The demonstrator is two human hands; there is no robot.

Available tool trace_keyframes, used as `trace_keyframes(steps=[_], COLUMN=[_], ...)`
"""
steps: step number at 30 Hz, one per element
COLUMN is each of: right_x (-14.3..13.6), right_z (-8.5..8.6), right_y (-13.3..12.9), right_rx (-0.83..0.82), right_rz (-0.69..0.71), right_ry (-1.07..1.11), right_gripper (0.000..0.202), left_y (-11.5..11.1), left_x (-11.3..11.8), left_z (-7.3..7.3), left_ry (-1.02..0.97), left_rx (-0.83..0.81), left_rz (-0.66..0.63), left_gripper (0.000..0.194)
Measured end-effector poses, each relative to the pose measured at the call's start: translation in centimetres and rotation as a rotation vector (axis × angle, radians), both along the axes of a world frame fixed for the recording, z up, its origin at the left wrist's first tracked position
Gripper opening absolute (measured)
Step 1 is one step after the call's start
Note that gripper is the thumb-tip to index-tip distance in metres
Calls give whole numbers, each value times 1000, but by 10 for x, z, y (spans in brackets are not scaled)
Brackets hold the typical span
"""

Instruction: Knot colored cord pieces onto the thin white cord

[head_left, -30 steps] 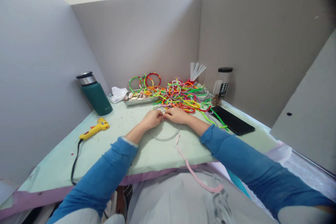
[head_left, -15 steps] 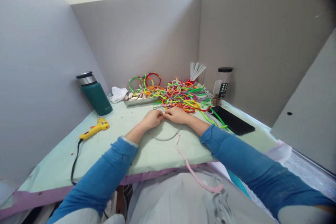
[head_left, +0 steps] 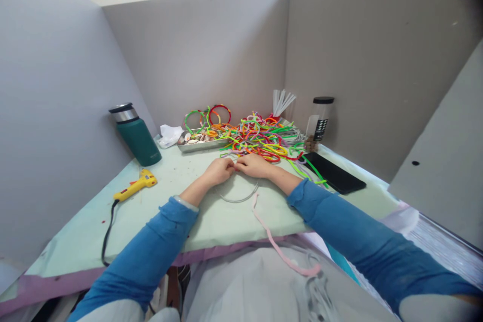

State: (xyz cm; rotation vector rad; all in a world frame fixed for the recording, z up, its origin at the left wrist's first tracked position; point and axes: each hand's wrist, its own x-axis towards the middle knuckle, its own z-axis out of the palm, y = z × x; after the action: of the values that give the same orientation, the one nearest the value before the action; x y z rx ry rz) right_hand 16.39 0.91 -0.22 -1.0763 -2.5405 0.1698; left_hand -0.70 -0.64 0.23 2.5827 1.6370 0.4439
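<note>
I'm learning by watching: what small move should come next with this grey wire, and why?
Perhaps ease the right hand back slightly to check the spot between it and the left hand. The two sit close together, hiding whatever they may hold, while the curved grey wire arcs out on the near side; any join there can't be seen.

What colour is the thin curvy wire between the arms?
It's grey: the wire shows best in the head view.
</note>
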Motion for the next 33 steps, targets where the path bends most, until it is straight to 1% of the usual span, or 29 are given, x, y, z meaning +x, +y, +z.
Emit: trace_keyframes(steps=[16, 33], right_x=[0, 0], right_z=[0, 0], right_y=[0, -1], right_rx=[-1, -7], right_rz=[22, 8], right_ry=[27, 26], right_gripper=[32, 32], left_y=[0, -1], left_x=[0, 0], left_z=[-1, 0], left_ry=[7, 11], left_rx=[20, 15], left_rz=[-8, -6], left_gripper=[24, 23])
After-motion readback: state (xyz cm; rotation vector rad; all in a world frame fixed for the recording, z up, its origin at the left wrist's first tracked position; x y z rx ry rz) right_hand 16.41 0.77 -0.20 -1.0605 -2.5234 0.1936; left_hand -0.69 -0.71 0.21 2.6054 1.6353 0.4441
